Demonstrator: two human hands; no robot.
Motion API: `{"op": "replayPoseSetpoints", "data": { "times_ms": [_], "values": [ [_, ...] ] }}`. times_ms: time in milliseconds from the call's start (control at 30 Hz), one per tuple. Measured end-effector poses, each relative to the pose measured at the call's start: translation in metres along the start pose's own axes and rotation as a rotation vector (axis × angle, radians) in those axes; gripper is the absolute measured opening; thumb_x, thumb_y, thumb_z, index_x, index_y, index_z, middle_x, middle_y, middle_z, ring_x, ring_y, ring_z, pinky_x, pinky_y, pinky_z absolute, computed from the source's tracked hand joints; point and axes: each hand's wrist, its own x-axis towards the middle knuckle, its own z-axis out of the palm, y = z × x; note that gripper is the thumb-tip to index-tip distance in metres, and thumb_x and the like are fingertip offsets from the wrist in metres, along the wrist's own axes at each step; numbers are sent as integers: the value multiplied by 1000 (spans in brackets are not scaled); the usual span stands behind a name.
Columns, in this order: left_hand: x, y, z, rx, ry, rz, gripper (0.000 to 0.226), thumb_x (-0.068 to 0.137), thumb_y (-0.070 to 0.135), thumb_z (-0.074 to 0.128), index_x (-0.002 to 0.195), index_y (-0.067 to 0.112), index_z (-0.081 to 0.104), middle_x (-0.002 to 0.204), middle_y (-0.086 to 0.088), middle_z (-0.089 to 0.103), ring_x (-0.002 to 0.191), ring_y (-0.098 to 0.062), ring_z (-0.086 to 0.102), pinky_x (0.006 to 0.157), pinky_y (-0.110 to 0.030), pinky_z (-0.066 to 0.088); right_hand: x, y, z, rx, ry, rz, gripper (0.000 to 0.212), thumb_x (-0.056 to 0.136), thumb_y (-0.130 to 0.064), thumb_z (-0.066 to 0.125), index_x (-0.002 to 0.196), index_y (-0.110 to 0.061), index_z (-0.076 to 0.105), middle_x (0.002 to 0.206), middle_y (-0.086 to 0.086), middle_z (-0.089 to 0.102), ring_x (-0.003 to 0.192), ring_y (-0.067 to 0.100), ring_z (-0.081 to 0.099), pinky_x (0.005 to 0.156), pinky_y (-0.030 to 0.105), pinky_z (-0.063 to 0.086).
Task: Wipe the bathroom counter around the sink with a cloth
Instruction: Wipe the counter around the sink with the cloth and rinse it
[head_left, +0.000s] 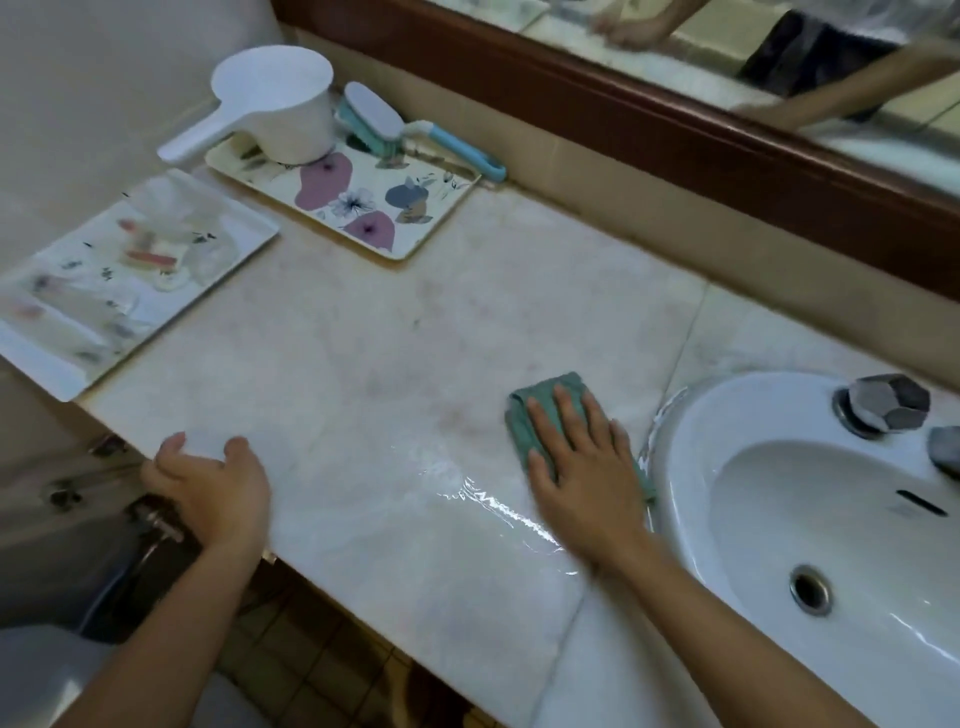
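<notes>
Head view: green cloth (540, 410) soft, light, likely damp; pinned flat on counter (363, 332) under spread right hand (582, 467) beside sink (691, 441); left hand (208, 483) loosely curled, empty, at counter edge

Dim, even indoor lighting with a greenish cast; glare streaks on the wet counter (493, 499), motion blur on the left tray (130, 280), and wide-angle bending at frame edges.

No text or label seems legible anywhere here.
</notes>
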Motion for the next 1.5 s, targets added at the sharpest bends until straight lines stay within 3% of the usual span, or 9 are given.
{"op": "replayPoseSetpoints", "data": {
  "times_ms": [100,233,433,600,733,900,1067,1300,1500],
  "values": [
    [-1,-2,8,45,35,5,59,92,36,50,141,12,28,154,-12,19,116,-43,47,96,-50,44,61,12,-9,-38,50,332,59,97,-45,22,153,-34,10,162,-1,4,148,26,-1,117,52,4],
    [1,-8,11,86,66,44,61,86,46,45,136,15,30,151,-13,23,108,-46,50,87,-53,48,141,-16,-18,64,7,399,59,98,-43,19,154,-29,5,162,3,-4,147,33,-4,116,55,0],
    [1,-11,12,88,62,88,64,84,46,46,136,11,32,150,-16,25,110,-43,50,86,-51,48,59,-132,21,-6,-18,-226,59,96,-45,28,152,-31,19,162,1,11,148,29,4,116,52,11],
    [-1,-7,11,78,58,64,56,91,30,55,137,7,34,151,-18,24,107,-44,51,81,-45,46,13,-78,13,-86,-90,-607,57,93,-50,36,148,-39,28,159,-6,20,147,22,16,110,48,26],
    [-2,-3,11,87,69,62,56,91,28,57,137,5,36,151,-18,24,110,-41,48,79,-36,38,94,-53,-3,-117,-55,-281,58,93,-52,21,150,-41,19,161,-8,10,148,19,5,115,47,18],
    [-2,1,11,123,78,46,55,90,27,56,137,5,36,152,-19,24,113,-40,46,75,-32,32,167,-140,11,-61,-9,39,59,98,-45,18,154,-28,7,162,5,2,148,32,-3,116,53,5],
    [4,-6,11,86,49,45,53,91,28,53,137,11,34,154,-14,19,107,-44,50,80,-39,41,85,-199,32,-47,-85,-321,59,99,-46,23,154,-30,10,162,2,3,148,30,-4,117,53,8],
    [8,-12,12,52,31,-2,59,80,46,43,132,22,30,151,-7,21,100,-44,55,91,-57,46,-35,-65,11,-190,-134,-714,57,97,-49,30,151,-38,19,161,-5,11,149,23,7,114,43,19],
    [6,-12,12,71,32,-4,57,83,45,46,133,23,29,150,-8,22,105,-41,54,89,-57,49,77,10,-9,-125,26,-33,62,91,-53,17,151,-36,19,161,-1,16,147,26,13,112,48,24]
  ]
}}
